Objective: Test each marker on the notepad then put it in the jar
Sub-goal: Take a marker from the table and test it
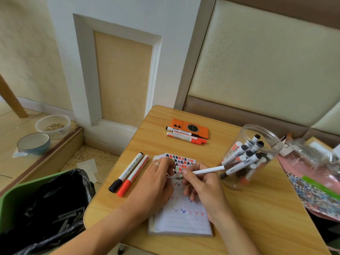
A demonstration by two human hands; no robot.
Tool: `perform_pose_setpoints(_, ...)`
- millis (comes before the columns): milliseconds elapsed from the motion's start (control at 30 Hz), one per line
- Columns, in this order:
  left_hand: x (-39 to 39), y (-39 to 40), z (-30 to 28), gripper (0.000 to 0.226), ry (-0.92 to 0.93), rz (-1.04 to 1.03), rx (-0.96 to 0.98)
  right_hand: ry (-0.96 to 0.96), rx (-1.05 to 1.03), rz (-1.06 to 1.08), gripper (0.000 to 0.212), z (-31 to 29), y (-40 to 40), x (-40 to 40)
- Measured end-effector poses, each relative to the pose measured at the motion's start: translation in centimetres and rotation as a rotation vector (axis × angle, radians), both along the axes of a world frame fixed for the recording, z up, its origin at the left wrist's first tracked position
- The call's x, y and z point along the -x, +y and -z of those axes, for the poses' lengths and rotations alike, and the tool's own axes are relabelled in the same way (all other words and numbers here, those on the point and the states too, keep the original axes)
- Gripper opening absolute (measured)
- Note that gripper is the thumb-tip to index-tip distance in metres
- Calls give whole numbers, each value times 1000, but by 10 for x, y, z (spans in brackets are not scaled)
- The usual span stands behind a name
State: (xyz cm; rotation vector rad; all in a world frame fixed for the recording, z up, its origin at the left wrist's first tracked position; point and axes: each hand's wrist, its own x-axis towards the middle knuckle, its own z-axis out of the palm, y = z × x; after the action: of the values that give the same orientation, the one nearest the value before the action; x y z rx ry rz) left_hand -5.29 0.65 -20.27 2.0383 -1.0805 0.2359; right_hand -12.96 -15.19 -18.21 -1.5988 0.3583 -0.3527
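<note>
A lined notepad [181, 220] with a patterned top and coloured tick marks lies on the wooden table [257, 208]. Above it my right hand [204, 186] grips a white marker [207, 170] that points left. My left hand [156, 179] pinches the marker's left end, probably its cap. A clear jar [255, 155] holding several markers lies tilted on its side just right of the pad. A black-capped marker [127, 172] and a red-capped marker [133, 176] lie left of the pad. Three more markers [185, 136] rest at the table's back.
An orange phone [191, 127] lies behind the back markers. A green bin [36, 208] with a black liner stands left of the table. Two bowls [34, 143] sit on the floor step. Bags and patterned paper [316, 196] crowd the right edge.
</note>
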Motion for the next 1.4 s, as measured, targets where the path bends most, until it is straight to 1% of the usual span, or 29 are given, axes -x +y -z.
perform_pose_setpoints(233, 1, 1, 0, 31, 27, 36, 23, -6, 46, -32, 14, 2, -2, 0)
perform_pose_setpoints(367, -1, 1, -2, 26, 14, 44, 11, -7, -16, -65, 12, 0, -1, -1)
perform_pose_setpoints(467, -2, 0, -1, 15, -27, 48, -32, 10, -67, -74, 25, -4, -1, 0)
perform_pose_setpoints(533, -2, -1, 0, 9, -28, 44, -48, 27, -79, -41, 32, -4, -3, 0)
perform_pose_setpoints(600, -2, 0, 1, 7, -27, 24, -50, -10, -125, 43, 28, -4, -8, 0)
perform_pose_setpoints(667, -2, 1, 1, 6, -15, 9, -42, -77, -182, 134, 15, -4, -16, 0)
perform_pose_setpoints(733, -1, 1, 1, 6, -19, 15, -25, -103, -181, 155, 2, -4, -20, 1)
perform_pose_setpoints(800, -1, 0, -1, 13, -19, 36, -12, -82, -170, 110, 2, -3, -17, 1)
perform_pose_setpoints(867, -2, 1, -2, 18, -3, 78, 13, -51, -151, 25, 6, -1, -9, 1)
perform_pose_setpoints(1033, -4, 3, -1, 21, 46, 114, 71, -36, -56, -127, 17, -3, -3, 4)
perform_pose_setpoints(1233, -10, 5, 3, 3, 113, 96, 113, -8, -11, -220, 15, -2, -5, 5)
perform_pose_setpoints(1400, -13, 4, 6, 4, 114, 96, 101, -11, -4, -205, 8, 2, -5, 5)
